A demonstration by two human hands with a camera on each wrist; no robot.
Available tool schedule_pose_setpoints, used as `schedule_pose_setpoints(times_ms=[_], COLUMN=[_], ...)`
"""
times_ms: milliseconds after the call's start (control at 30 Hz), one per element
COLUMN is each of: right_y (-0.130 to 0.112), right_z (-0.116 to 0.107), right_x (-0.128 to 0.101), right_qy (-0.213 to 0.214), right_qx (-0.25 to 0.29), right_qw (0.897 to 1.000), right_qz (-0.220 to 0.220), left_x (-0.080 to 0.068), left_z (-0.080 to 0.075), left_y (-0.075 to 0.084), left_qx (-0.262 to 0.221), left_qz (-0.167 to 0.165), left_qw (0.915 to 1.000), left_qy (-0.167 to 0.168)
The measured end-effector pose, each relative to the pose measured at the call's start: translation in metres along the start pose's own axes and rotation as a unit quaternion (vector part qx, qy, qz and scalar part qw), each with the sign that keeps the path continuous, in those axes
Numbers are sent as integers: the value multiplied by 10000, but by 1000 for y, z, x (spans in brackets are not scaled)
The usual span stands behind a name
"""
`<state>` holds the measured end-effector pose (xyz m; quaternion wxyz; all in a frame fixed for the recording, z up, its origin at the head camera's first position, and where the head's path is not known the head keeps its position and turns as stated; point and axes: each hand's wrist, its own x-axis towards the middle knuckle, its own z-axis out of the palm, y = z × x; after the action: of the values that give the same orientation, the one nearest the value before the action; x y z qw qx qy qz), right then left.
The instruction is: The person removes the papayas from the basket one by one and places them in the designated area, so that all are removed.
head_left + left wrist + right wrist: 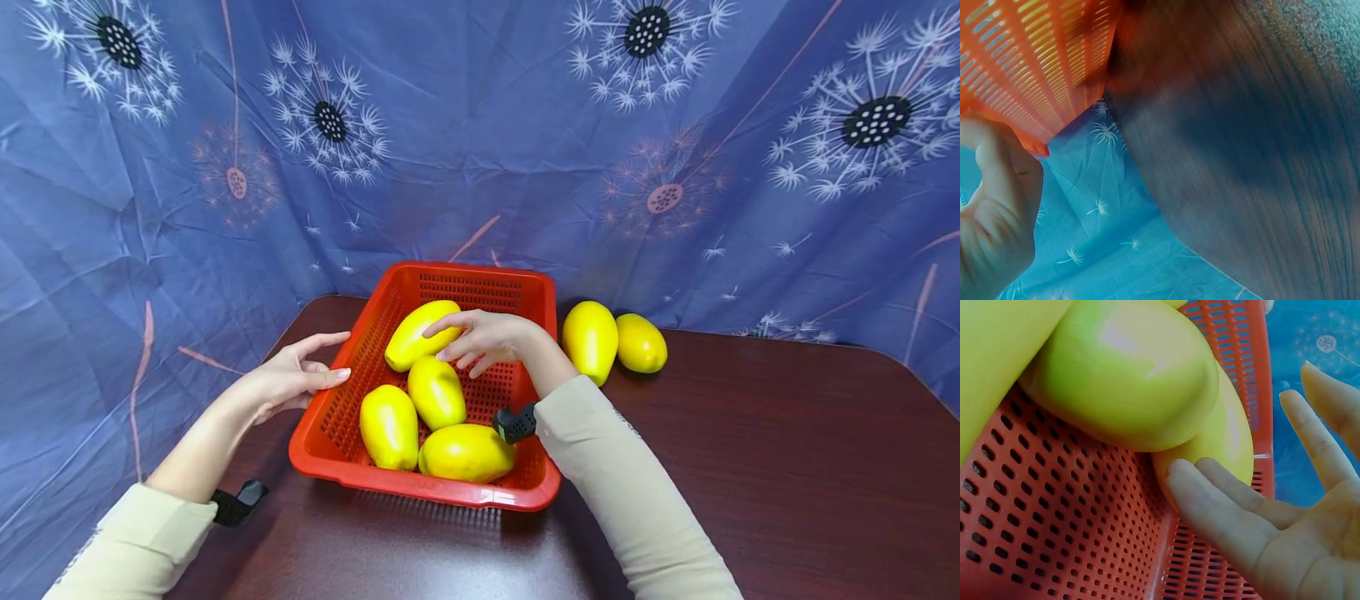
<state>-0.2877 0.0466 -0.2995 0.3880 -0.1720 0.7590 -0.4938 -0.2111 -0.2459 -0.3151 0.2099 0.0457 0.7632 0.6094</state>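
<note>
A red plastic basket with slotted walls stands on the table, tilted slightly in the head view. My left hand holds its left rim, thumb over the edge; in the left wrist view the curled left hand is beside the basket wall. Inside lie several smooth yellow papayas: one at the back, one in the middle, one at front left and one at front right. Above the back ones hovers my right hand, fingers spread and holding nothing; the right wrist view shows the fingers near a papaya.
Two more papayas, a larger one and a smaller one, lie on the dark wooden table right of the basket. A blue dandelion-print cloth hangs behind the table and along its left side.
</note>
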Motion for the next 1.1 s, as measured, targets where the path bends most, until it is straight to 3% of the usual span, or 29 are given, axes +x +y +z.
schedule_pose_setpoints(times_ms=[300, 600, 1100], right_y=[3, 14, 14], right_z=[5, 9, 18], right_x=[8, 15, 16], right_qy=[-29, -487, -804], right_qx=[69, -107, -157], right_qw=[9995, 9966, 9949], right_qz=[303, 659, 592], left_x=[3, 3, -1], left_z=[0, 0, -2], left_y=[-1, -2, -1], left_qx=[-62, -28, -79], left_qz=[32, 42, 71], left_qw=[10000, 10000, 9999], left_qy=[-58, -56, -108])
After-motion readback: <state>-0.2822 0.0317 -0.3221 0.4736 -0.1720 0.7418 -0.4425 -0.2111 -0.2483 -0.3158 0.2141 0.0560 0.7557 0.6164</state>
